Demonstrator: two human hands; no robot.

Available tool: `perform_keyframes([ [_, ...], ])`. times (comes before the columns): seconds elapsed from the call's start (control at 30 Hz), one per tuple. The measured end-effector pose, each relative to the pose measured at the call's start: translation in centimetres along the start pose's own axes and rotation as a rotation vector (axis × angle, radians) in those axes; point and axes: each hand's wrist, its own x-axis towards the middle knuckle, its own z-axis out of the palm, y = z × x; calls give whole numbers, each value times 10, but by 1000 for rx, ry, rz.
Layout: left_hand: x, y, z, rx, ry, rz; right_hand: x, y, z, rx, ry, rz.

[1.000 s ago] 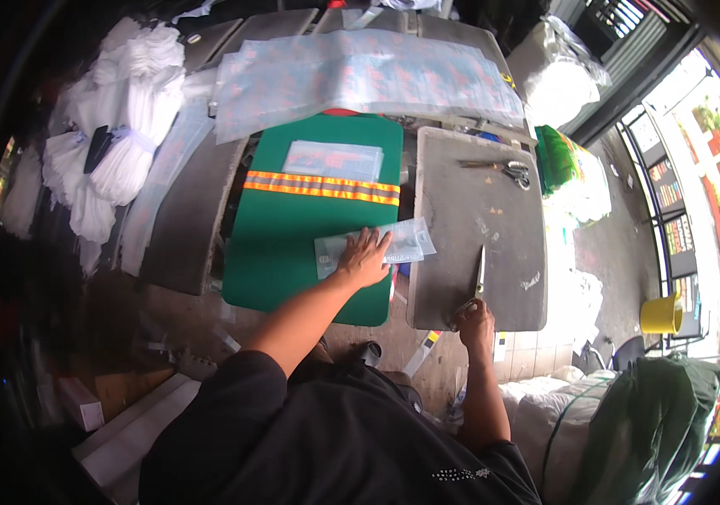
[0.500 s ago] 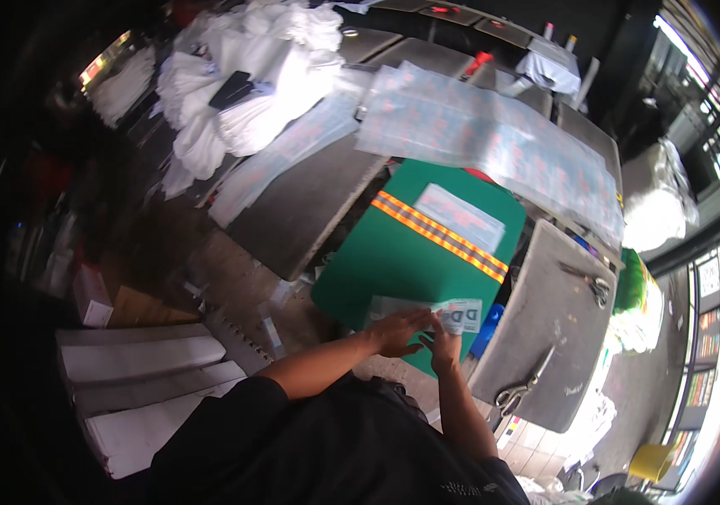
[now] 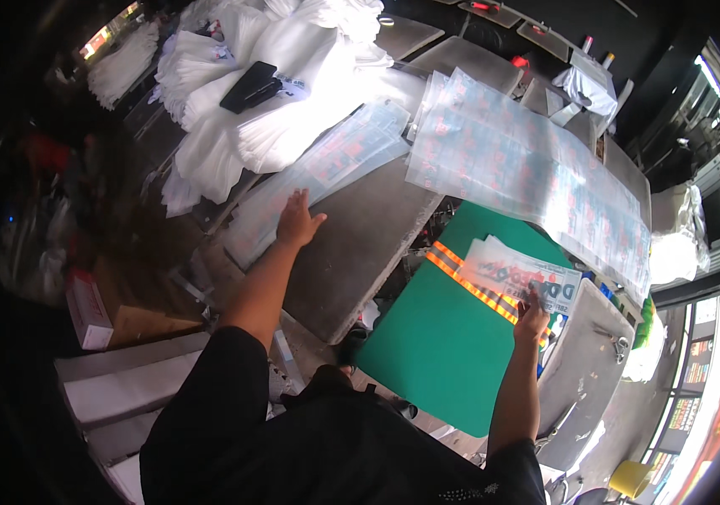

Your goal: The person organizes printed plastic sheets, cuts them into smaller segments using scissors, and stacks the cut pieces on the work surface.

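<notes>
My right hand (image 3: 531, 320) is at the near right edge of a translucent printed film sheet (image 3: 494, 273), its fingers closed on that edge. The sheet lies over the upper right of a green board (image 3: 435, 362). An orange, yellow and grey striped band (image 3: 451, 259) crosses the board, running partly under the sheet. To the left, my left hand (image 3: 298, 220) is raised with fingers apart and nothing in it. Long translucent printed strips (image 3: 271, 206) lie just beside and beyond it, on a dark grey table panel (image 3: 360, 240).
A large printed film sheet (image 3: 528, 160) spreads behind the green board. White piled material (image 3: 292, 93) with a black flat item (image 3: 250, 87) on it stands at far left. Scissors (image 3: 616, 341) rest on the right panel (image 3: 583, 362). Cardboard boxes (image 3: 137, 379) stand at lower left.
My hands have separated. The right moved away and right with the printed sheet, onto the board's upper part; the left let go and reached left toward the long strips. The view shifted too.
</notes>
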Motion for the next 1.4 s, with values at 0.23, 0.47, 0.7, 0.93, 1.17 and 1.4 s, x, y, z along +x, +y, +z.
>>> perform_keyframes([
  [0.23, 40, -35, 11, 198, -217, 35, 19, 77, -20, -637, 555, -49],
  [0.47, 29, -56, 24, 134, 42, 291, -86, 80, -36, -1023, 468, -451],
  [0.7, 53, -49, 16, 307, 29, 241, -133, 68, -79, -939, 436, -268],
  [0.93, 39, 19, -2, 142, -53, 247, -156, 47, -134, -887, 183, -108],
  [1.17, -137, 247, 73, 30, -135, 837, -164, 26, -192, -878, 50, -209],
  [1.4, -280, 322, 84, -47, -364, 1244, -182, 4, -303, -1273, 549, -524],
])
